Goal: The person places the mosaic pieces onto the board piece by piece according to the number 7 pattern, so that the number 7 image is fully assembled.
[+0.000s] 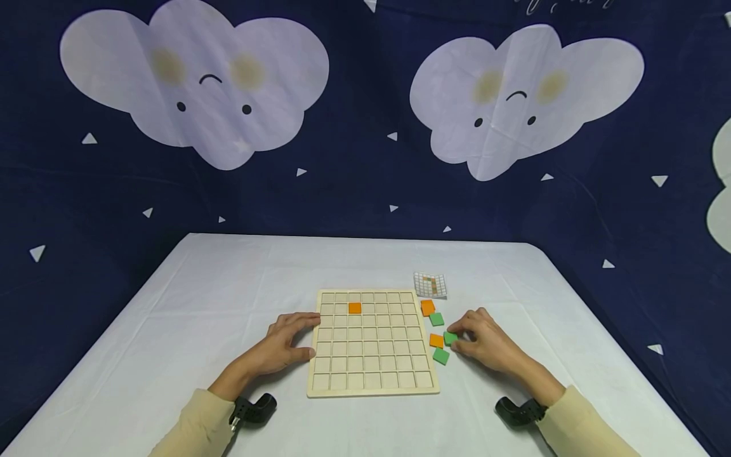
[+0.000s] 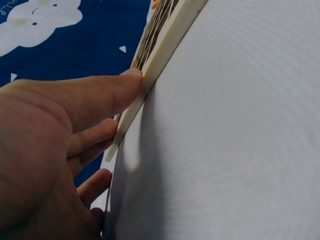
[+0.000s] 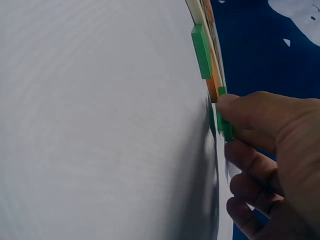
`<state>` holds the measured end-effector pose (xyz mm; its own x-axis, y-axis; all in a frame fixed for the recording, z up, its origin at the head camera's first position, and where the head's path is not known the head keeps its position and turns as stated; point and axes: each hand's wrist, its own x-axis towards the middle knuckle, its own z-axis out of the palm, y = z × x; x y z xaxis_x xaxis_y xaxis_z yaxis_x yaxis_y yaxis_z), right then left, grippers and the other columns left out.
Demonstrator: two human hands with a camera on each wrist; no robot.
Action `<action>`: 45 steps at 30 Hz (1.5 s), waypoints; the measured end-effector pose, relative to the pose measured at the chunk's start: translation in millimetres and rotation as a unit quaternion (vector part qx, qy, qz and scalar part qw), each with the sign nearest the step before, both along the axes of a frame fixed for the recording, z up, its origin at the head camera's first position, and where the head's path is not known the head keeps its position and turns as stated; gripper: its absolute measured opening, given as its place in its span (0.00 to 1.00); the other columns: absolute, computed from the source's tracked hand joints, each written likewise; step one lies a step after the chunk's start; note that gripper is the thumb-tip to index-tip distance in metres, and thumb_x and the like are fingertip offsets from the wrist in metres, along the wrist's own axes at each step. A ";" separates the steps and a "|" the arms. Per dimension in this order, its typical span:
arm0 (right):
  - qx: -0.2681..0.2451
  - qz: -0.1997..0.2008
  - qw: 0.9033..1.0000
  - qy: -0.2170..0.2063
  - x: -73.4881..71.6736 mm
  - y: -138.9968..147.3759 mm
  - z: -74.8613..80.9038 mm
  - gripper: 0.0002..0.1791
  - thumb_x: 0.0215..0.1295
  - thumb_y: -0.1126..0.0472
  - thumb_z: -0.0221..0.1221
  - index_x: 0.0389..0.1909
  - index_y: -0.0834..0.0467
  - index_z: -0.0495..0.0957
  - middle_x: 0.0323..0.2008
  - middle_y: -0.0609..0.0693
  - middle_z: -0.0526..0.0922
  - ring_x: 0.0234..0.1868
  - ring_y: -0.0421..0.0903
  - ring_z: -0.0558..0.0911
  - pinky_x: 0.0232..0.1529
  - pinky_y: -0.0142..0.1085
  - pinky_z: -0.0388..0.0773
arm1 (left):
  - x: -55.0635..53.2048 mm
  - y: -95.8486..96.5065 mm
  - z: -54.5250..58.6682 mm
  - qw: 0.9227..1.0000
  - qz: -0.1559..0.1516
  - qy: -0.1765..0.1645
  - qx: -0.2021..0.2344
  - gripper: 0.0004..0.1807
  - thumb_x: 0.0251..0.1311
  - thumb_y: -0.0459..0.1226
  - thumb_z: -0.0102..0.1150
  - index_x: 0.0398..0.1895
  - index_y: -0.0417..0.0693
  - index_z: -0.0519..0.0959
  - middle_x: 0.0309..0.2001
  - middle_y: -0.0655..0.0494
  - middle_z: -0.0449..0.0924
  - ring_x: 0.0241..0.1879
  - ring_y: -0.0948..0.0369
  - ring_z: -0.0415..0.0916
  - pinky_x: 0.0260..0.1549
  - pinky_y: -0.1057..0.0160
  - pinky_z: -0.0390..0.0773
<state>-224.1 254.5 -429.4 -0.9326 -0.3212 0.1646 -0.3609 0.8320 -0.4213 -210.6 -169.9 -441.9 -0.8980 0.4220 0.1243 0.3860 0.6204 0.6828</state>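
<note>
A pale wooden board (image 1: 371, 393) with a grid of square recesses lies on the table. One orange tile (image 1: 355, 308) sits in a recess near the board's far edge. My left hand (image 1: 281, 344) rests at the board's left side, thumb and fingertips touching the rim and the fingers fairly straight. To the right of the board, my right hand (image 1: 487, 339) pinches a green tile (image 1: 448, 338) between thumb and fingers. Around it lie an orange tile (image 1: 436, 341), a green tile (image 1: 441, 357) and another green tile (image 1: 436, 319).
More orange pieces (image 1: 428, 308) lie by the board's upper right side. Behind them is a small paper card (image 1: 431, 285) printed with a grid and coloured squares. A white cloth (image 1: 228, 273) covers the table, and a dark blue cloud-print curtain (image 1: 354, 197) hangs behind it.
</note>
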 end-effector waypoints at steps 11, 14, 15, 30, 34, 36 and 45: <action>-0.019 0.014 1.000 0.000 -2.9 -9.0 9.2 0.12 0.52 0.58 0.67 0.39 0.48 0.84 0.37 0.38 0.79 0.41 0.40 0.67 0.41 0.34 0.67 | 0.0 0.5 -0.2 1.000 0.002 -0.008 0.002 0.32 0.53 0.41 0.65 0.63 0.47 0.70 0.68 0.52 0.64 0.67 0.47 0.53 0.60 0.41 0.49; -0.027 0.020 0.999 -0.003 -4.5 -13.4 12.0 0.11 0.52 0.58 0.67 0.39 0.48 0.84 0.37 0.39 0.79 0.42 0.41 0.68 0.42 0.34 0.67 | 0.1 0.3 0.0 1.000 0.003 -0.008 0.001 0.32 0.53 0.41 0.65 0.63 0.47 0.70 0.68 0.52 0.64 0.66 0.47 0.53 0.60 0.41 0.49; -0.029 0.022 0.999 -0.004 -4.9 -15.0 12.9 0.11 0.52 0.58 0.67 0.39 0.48 0.84 0.37 0.39 0.79 0.42 0.41 0.68 0.42 0.34 0.67 | 0.1 0.2 0.1 1.000 0.003 -0.008 0.001 0.32 0.53 0.41 0.65 0.63 0.47 0.70 0.68 0.52 0.64 0.66 0.47 0.53 0.60 0.41 0.49; -0.066 0.043 0.997 -0.019 -13.4 -45.9 27.0 0.12 0.53 0.59 0.66 0.40 0.49 0.83 0.43 0.43 0.80 0.45 0.43 0.67 0.48 0.41 0.67 | -0.2 0.2 0.1 1.000 0.007 -0.012 0.001 0.32 0.53 0.41 0.65 0.63 0.48 0.70 0.68 0.52 0.64 0.66 0.48 0.53 0.60 0.41 0.50; -0.075 0.049 0.996 -0.026 -16.3 -54.2 28.5 0.11 0.54 0.59 0.65 0.40 0.50 0.83 0.45 0.47 0.80 0.53 0.51 0.70 0.55 0.51 0.67 | -0.1 0.3 0.7 1.000 0.005 -0.012 0.003 0.32 0.53 0.40 0.65 0.63 0.47 0.70 0.68 0.51 0.64 0.66 0.48 0.53 0.60 0.41 0.50; -0.076 0.054 0.995 -0.029 -18.2 -57.9 28.9 0.12 0.55 0.58 0.65 0.41 0.50 0.83 0.45 0.47 0.80 0.54 0.52 0.70 0.56 0.53 0.67 | 0.0 0.4 1.1 1.000 0.004 -0.012 0.004 0.32 0.53 0.40 0.65 0.63 0.46 0.70 0.68 0.51 0.64 0.66 0.47 0.53 0.59 0.41 0.50; -0.085 0.067 0.994 -0.034 -24.4 -75.8 32.6 0.13 0.56 0.58 0.65 0.44 0.50 0.82 0.43 0.45 0.79 0.56 0.51 0.70 0.64 0.56 0.59 | -0.4 0.4 0.8 1.000 0.005 -0.016 0.004 0.32 0.53 0.40 0.65 0.63 0.47 0.70 0.68 0.51 0.64 0.66 0.48 0.53 0.59 0.41 0.50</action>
<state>-248.5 178.7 -396.8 -0.8942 -0.4157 0.1658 -0.4296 0.6934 -0.5785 -210.9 -169.5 -441.1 -0.9059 0.4118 0.0989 0.3577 0.6188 0.6994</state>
